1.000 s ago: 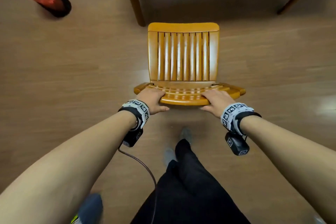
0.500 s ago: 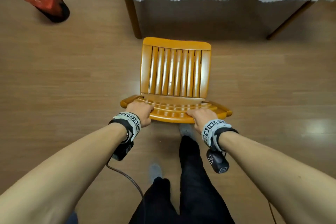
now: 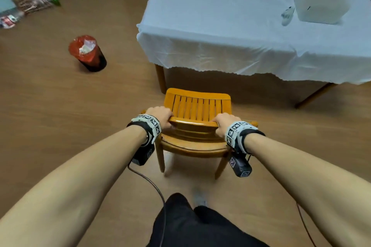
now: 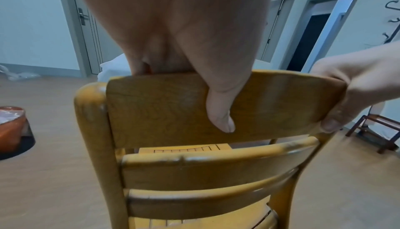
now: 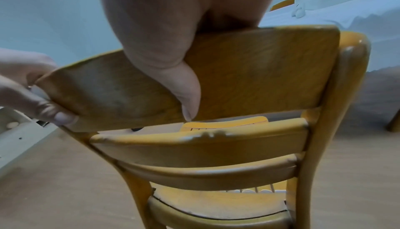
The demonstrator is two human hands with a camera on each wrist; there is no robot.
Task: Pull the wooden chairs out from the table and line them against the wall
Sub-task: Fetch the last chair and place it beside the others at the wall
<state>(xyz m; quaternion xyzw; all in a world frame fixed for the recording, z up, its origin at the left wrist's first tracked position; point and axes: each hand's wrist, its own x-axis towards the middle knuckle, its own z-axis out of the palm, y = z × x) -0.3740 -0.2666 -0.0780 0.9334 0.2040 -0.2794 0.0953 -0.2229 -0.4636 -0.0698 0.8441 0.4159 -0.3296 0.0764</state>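
1. Head view shows the wooden chair – honey-coloured, with a slatted seat and curved back rails – standing on the floor just in front of the table.
2. Left hand and right hand both grip its top rail, fingers curled over, thumbs behind.

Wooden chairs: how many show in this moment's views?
1 for certain. The wooden chair stands clear of the table, both hands gripping its top rail. The right wrist view shows an orange strip behind the table that may be another chair; others may be hidden.
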